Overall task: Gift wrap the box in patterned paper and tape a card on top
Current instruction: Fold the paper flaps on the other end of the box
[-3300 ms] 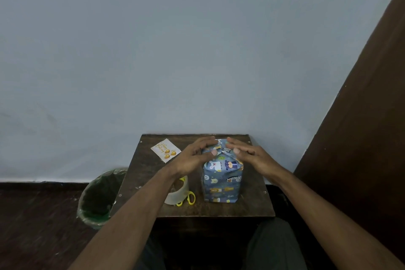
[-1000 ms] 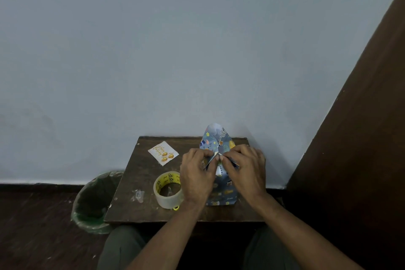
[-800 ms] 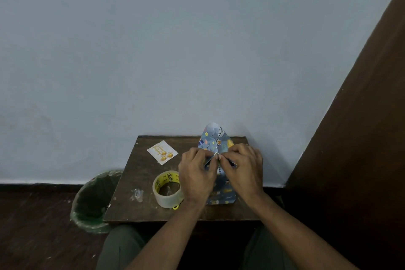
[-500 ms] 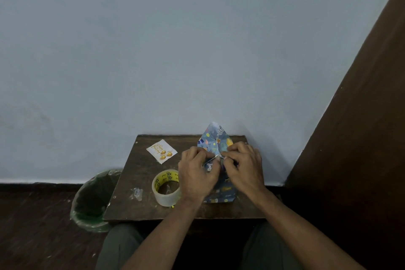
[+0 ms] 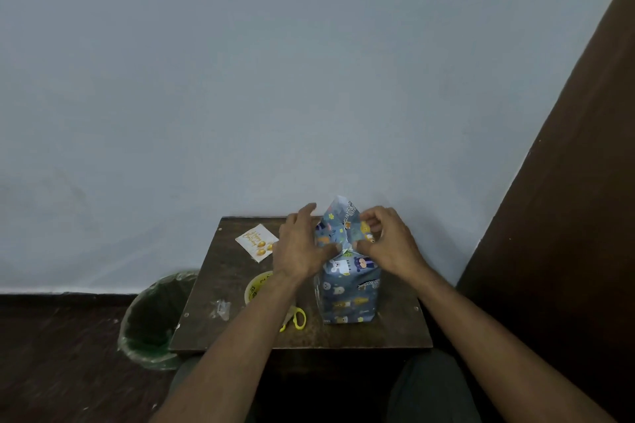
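Step in hand: closing top end of wrap. Box [image 5: 347, 288] stands upright on worktop [image 5: 395, 330], sides already papered; pointed flap [image 5: 338, 216] stands up at far edge. Left hand [image 5: 302, 247] lies flat-fingered against flap's left side, thumb at centre fold. Right hand [image 5: 385, 240] pinches paper at flap's right side.

Next move, judged: fold flap down, hold, fix with tape [image 5: 256, 288] beside left wrist. Card [image 5: 256, 242] lies untouched, far left of box.

Glossy patterned paper [image 5: 347, 288], worn wooden table [image 5: 220, 271]
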